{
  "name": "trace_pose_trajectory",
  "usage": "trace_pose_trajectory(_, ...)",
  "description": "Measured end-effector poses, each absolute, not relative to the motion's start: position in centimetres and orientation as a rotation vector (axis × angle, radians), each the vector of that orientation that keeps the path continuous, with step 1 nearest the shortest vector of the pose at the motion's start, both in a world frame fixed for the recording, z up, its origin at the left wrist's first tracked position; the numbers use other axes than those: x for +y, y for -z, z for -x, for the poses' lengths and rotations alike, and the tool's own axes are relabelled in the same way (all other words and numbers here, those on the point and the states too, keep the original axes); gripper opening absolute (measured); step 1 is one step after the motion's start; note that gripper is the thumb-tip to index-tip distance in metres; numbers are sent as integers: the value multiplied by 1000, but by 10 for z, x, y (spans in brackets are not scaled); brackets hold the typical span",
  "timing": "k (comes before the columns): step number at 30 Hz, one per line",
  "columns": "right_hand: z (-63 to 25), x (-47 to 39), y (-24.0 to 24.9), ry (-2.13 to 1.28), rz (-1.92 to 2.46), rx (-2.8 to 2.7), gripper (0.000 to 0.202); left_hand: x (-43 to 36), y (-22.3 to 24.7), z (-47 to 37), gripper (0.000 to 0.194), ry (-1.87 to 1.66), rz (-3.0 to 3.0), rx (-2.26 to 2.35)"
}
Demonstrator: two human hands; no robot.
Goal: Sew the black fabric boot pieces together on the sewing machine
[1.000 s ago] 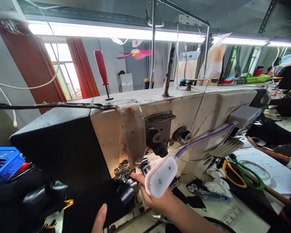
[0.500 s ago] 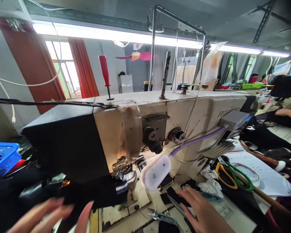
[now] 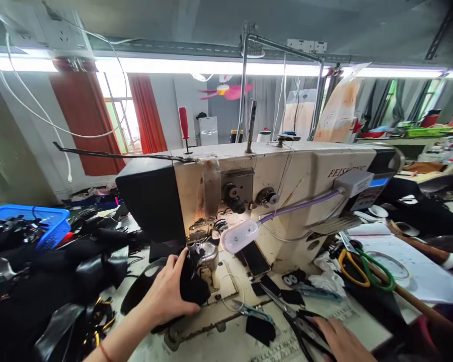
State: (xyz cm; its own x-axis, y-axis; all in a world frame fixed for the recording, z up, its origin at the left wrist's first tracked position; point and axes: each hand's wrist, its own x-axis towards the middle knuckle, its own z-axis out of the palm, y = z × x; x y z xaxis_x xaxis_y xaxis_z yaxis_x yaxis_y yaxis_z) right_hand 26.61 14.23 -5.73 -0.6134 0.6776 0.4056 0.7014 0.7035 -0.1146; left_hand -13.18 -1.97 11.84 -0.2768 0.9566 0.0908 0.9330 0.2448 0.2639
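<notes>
My left hand (image 3: 165,294) lies over a dark black fabric piece (image 3: 196,286) at the needle end of the sewing machine (image 3: 275,201). Its fingers rest on the upper part of the piece and the thumb presses the near edge. The presser foot area is partly hidden by the cloth. At the lower right, my right hand (image 3: 340,339) has its fingers stretched over the black handles of large scissors (image 3: 292,314), which lie on the machine bed. Teal thread snips (image 3: 256,312) and a small black scrap (image 3: 260,329) lie between the hands.
A white lamp (image 3: 241,236) on a purple stem hangs beside the needle area. Yellow-and-green-handled scissors (image 3: 370,271) and an open notebook (image 3: 419,266) lie to the right. On the left are a blue basket (image 3: 53,226) and heaped black material (image 3: 60,281).
My view has shifted left and lower. My left hand has moved right onto the black fabric by the needle. My right hand has drawn back from the scissors' blades to their handles.
</notes>
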Motion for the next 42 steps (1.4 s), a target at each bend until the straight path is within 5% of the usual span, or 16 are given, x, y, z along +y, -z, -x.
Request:
trace_pose_trajectory(7, -234, 113, -11, -586, 1229, -2271, 41, -73, -102, 93, 93, -620, -1845, 2984)
trace_pose_trajectory(14, -134, 15, -75, -1259, 764, -2371, 57, -107, -112, 65, 78, -566, -1917, 3236)
trace_pose_trajectory(42, -97, -3, -68, -1201, 596, -2415, 34, -123, -112, 54, 60, -477, -1937, 3112)
